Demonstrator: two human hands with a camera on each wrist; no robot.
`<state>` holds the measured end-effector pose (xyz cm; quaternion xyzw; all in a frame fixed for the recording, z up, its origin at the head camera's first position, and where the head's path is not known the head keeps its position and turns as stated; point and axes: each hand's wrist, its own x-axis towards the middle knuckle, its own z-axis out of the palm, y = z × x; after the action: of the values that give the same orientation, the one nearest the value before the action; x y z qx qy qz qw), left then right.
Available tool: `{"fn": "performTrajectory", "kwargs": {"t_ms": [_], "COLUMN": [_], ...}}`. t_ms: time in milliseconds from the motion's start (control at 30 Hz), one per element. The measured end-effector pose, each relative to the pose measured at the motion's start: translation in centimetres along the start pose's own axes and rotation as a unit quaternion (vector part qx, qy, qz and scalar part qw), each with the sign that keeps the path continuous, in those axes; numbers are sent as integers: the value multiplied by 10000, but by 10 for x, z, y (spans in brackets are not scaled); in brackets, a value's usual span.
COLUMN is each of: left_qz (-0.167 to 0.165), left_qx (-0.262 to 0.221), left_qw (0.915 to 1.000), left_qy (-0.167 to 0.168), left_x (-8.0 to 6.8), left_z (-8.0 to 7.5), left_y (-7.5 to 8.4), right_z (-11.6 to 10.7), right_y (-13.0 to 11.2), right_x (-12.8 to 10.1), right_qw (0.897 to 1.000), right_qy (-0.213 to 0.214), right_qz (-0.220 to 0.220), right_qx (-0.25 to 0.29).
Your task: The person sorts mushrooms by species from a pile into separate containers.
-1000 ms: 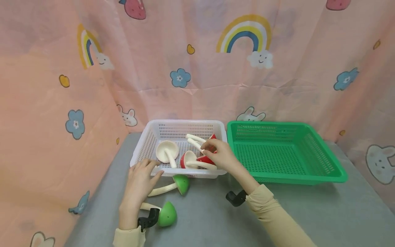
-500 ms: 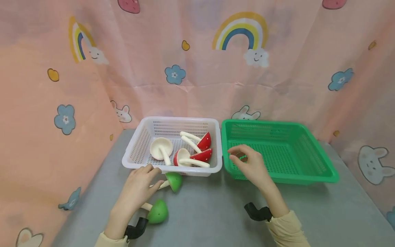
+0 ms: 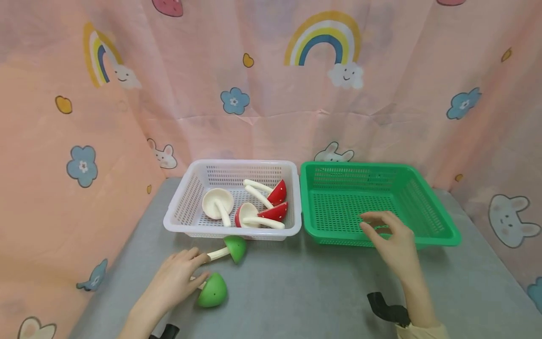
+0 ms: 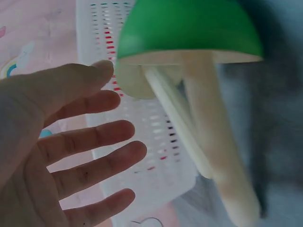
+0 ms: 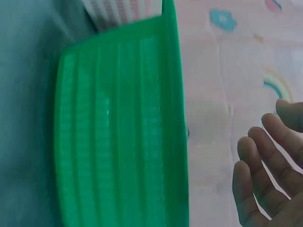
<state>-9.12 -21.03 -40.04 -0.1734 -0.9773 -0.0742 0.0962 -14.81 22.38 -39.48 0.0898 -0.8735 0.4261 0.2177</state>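
Note:
My left hand [image 3: 175, 278] hovers over the stems of two green-capped toy mushrooms lying in front of the white basket [image 3: 182, 228]. The nearer mushroom [image 3: 213, 291] has its stem partly hidden by the hand; the farther mushroom [image 3: 235, 248] lies closer to the basket. In the left wrist view, the fingers [image 4: 99, 163] are spread and hold nothing, beside the near green cap [image 4: 189, 30]. My right hand [image 3: 394, 242] is above the front edge of the green basket [image 3: 444, 230], its fingers loosely bent with nothing between them.
Several toy mushrooms lie in the white basket: red spotted caps [image 3: 278, 192] on the right and a cream underside [image 3: 218, 203] on the left. The baskets stand side by side on a grey table [image 3: 296, 292] against a pink patterned curtain [image 3: 271, 132].
My right hand has left the red mushrooms in the white basket and moved right to the green basket. My left hand has dropped back from the white basket's rim toward the green mushrooms.

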Motion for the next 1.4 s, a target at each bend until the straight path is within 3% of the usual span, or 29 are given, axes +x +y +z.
{"fn": "performTrajectory", "kwargs": {"t_ms": [333, 567, 700, 967, 1400], "left_qz": [214, 221, 371, 1017, 1149], "left_qx": [-264, -175, -99, -1, -11], "left_qw": [9990, 9994, 9984, 9888, 9846], "left_qy": [289, 197, 425, 1095, 1320], "left_x": [-23, -33, -34, -32, -27], "left_z": [18, 29, 35, 49, 50], "left_y": [-15, -22, -25, -35, -31], "right_z": [-28, -31, -29, -28, -29], "right_y": [30, 48, 53, 59, 57], "right_x": [-20, -25, -25, -27, -28], "right_qw": [9939, 9882, 9851, 9838, 9817], "right_qy": [490, 846, 821, 515, 330], "right_qz": [802, 616, 546, 781, 912], "right_qx": [-586, -1117, -1407, -1530, -1636]}}
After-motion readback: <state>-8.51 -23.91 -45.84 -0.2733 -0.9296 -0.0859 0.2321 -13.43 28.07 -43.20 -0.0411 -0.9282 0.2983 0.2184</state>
